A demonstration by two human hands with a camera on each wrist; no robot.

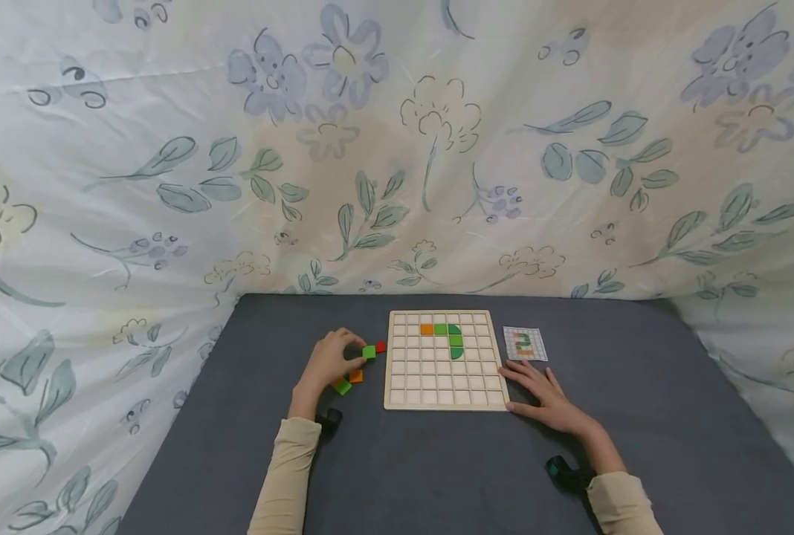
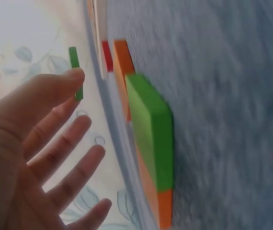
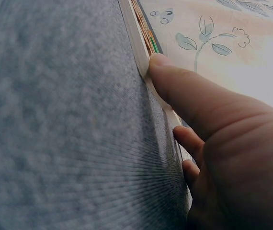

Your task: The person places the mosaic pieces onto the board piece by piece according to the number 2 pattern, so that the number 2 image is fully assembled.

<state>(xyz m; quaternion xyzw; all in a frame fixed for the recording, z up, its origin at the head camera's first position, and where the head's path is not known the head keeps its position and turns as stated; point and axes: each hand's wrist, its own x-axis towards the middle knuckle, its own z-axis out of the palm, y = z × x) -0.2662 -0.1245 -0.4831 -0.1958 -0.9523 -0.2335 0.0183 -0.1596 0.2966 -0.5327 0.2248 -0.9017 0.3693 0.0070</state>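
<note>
My left hand (image 1: 328, 360) pinches a green square tile (image 1: 369, 351) between thumb and index finger, left of the wooden grid board (image 1: 430, 383). In the left wrist view the tile (image 2: 74, 57) is edge-on, raised off the table, and the other fingers are spread. Below that hand lie a loose green tile (image 2: 148, 129) and orange tiles (image 2: 122, 67); a red tile (image 1: 380, 346) sits beside the board. With its thumb and fingertips, my right hand (image 1: 547, 397) touches the board's right edge. On the board, orange and green pieces (image 1: 456, 340) form a bent line.
A small printed pattern card (image 1: 525, 344) lies right of the board, just beyond the right fingertips. Dark grey cloth (image 1: 430, 468) covers the table. A flowered curtain (image 1: 383, 148) hangs behind and along the sides.
</note>
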